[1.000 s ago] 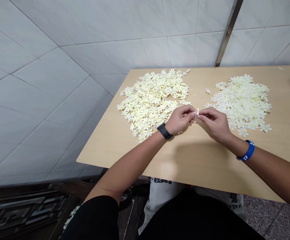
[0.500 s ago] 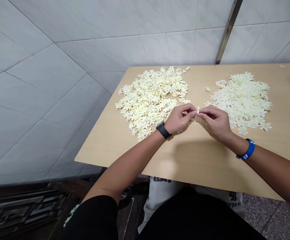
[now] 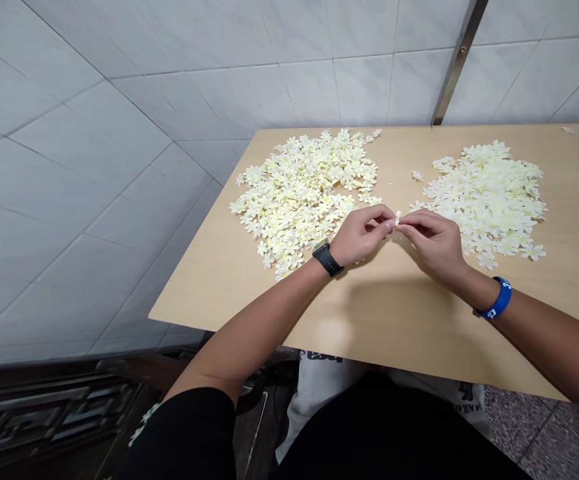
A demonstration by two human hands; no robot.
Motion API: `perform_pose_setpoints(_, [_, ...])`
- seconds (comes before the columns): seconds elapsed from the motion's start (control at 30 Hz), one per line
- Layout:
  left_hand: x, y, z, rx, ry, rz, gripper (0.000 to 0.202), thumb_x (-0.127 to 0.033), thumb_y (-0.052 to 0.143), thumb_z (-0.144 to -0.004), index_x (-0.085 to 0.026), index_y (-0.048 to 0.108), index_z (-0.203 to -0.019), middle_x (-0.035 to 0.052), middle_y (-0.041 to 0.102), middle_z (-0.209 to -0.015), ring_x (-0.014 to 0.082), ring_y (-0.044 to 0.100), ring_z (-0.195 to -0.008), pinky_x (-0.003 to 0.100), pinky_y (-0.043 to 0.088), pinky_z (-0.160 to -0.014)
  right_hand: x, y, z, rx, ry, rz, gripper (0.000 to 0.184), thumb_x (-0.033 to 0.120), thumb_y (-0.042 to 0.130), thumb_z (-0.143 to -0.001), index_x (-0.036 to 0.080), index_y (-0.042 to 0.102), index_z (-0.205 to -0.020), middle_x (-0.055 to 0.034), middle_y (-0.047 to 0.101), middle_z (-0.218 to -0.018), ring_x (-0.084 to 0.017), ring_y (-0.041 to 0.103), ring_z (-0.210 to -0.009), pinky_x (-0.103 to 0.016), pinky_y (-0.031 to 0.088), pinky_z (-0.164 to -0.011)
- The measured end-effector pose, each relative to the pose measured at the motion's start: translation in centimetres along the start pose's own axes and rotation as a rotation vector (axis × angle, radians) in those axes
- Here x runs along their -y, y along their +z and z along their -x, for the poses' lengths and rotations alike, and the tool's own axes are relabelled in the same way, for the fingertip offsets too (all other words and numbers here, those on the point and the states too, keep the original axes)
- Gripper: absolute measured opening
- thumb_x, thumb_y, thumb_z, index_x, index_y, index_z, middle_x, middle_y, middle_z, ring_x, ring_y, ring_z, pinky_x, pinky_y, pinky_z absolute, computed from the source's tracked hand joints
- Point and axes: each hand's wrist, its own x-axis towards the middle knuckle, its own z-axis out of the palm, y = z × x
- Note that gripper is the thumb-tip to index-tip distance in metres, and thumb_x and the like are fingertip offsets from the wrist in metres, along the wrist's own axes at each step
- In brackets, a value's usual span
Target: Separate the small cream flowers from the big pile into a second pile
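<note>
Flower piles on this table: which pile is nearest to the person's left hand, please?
The left pile of cream flowers is nearest: the left hand reaches over its lower right edge. The right pile lies by the right hand.

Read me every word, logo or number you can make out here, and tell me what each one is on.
Dark print on the white fabric below the table edge: partly hidden, too blurred to read.
Second dark print on that fabric: too small to read.
White mark on the blue wristband: too blurred to read.
</note>
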Motion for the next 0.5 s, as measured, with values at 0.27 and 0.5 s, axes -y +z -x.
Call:
perform_pose_setpoints(0.27, [-0.18,-0.23,0.04,0.024,0.04,-0.101,0.029,-0.044,0.056,-0.097,-0.017,0.061,-0.087,0.0044,0.064,-0.084,0.0151,0.058,-0.078,0.026,0.051,-0.069,0.43,-0.1,0.06,0.008,-0.02,0.069,0.012,0.032,0.076,-0.089,0.026,0.08,-0.08,-0.0044,0.078,-0.082,-0.021,0.068,-0.074,-0.038,0.055,-0.07])
perform_pose_setpoints(0.5, [0.12,-0.28,0.0,0.026,0.06,-0.088,0.029,-0.043,0.054,-0.098,-0.018,0.058,-0.084,0.0039,0.061,-0.08,0.016,0.059,-0.075,0.029,0.05,-0.069,0.74,-0.18,0.05,0.012,-0.084,0.143,0.012,0.035,0.077,-0.09,0.027,0.079,-0.082,-0.0049,0.077,-0.08,-0.022,0.067,-0.073,-0.038,0.055,-0.07])
